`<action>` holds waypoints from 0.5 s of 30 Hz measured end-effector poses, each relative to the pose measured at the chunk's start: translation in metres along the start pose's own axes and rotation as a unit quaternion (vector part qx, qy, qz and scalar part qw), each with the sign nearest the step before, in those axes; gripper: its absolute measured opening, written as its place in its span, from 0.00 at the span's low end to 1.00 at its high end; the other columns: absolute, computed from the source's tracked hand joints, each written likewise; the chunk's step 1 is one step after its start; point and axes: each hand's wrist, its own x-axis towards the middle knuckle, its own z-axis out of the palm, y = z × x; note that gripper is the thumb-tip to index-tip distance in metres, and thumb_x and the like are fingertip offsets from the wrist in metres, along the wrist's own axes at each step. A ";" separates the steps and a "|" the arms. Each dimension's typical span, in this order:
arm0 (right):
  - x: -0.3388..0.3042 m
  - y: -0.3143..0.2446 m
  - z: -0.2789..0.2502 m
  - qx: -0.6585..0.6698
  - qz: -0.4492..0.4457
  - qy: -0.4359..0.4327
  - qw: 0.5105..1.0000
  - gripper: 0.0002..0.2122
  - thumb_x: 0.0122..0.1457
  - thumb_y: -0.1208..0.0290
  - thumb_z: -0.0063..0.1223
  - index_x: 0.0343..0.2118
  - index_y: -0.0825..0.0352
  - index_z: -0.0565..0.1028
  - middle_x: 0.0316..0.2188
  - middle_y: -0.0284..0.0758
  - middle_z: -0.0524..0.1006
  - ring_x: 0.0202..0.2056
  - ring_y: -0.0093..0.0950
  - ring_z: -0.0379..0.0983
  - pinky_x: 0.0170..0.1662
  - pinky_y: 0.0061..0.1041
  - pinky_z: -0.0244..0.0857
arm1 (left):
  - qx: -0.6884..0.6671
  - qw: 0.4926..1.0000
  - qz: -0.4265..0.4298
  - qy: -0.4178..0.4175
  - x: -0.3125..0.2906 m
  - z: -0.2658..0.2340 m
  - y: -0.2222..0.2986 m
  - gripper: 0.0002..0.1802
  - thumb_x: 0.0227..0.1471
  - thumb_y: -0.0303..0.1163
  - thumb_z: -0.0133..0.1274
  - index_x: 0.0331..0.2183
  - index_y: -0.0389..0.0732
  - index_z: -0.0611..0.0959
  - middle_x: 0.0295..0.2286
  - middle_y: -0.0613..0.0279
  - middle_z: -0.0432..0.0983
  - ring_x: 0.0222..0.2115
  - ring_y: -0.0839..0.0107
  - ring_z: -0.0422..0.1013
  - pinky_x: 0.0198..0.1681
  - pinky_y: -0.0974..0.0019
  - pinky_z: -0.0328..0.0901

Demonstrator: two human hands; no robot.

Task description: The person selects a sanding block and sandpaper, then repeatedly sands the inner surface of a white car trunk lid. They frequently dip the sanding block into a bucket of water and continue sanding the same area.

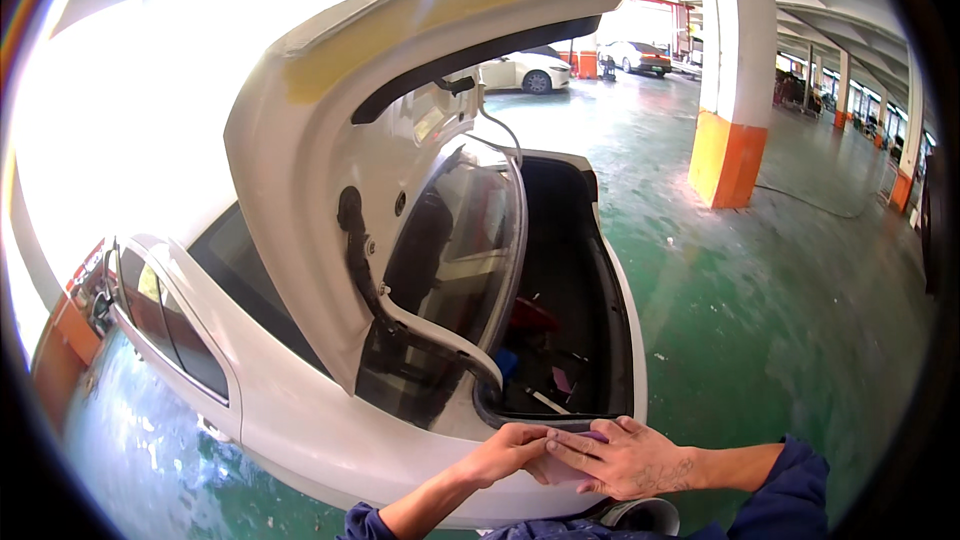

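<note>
Two hands meet at the rear corner of a white car, on the painted edge just below the open boot. Left hand lies with fingers curled down against the panel, its tips touching a small purple pad. Right hand lies flat over the same pad, fingers extended and pressed together, covering most of it. Only a thin purple strip shows between the fingers; its shape and surface cannot be made out. Judged light and pliable, best held flat under the palm; the glossy paint beneath looks slippery. Raised boot lid stands overhead, yellowish patch at its top edge. Boot cavity is dark, with loose items inside. Green floor and an orange-based pillar lie right.
</note>
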 end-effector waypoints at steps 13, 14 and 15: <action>-0.007 -0.008 0.002 -0.090 0.060 0.125 0.986 0.26 0.59 0.63 0.59 0.63 0.51 0.74 0.66 0.20 0.70 0.48 0.29 0.64 0.50 0.29 0.55 | 0.364 0.902 0.172 0.153 -0.028 0.018 0.113 0.28 0.63 0.27 0.53 0.62 0.27 0.70 0.55 0.41 0.74 0.56 0.52 0.73 0.60 0.55 0.67; -0.011 -0.008 0.003 -0.071 0.079 0.131 0.986 0.27 0.58 0.62 0.60 0.63 0.51 0.74 0.66 0.20 0.70 0.48 0.29 0.64 0.50 0.30 0.55 | 0.503 0.736 0.351 0.287 -0.027 0.014 0.128 0.38 0.60 0.27 0.56 0.67 0.29 0.61 0.65 0.36 0.60 0.66 0.44 0.60 0.66 0.50 0.58; -0.016 -0.008 0.005 -0.052 0.099 0.136 0.984 0.28 0.56 0.62 0.62 0.63 0.51 0.74 0.66 0.20 0.70 0.48 0.29 0.64 0.50 0.30 0.55 | 0.602 0.564 0.421 0.378 -0.023 -0.006 0.151 0.46 0.56 0.27 0.58 0.69 0.29 0.54 0.70 0.36 0.44 0.71 0.41 0.46 0.71 0.45 0.47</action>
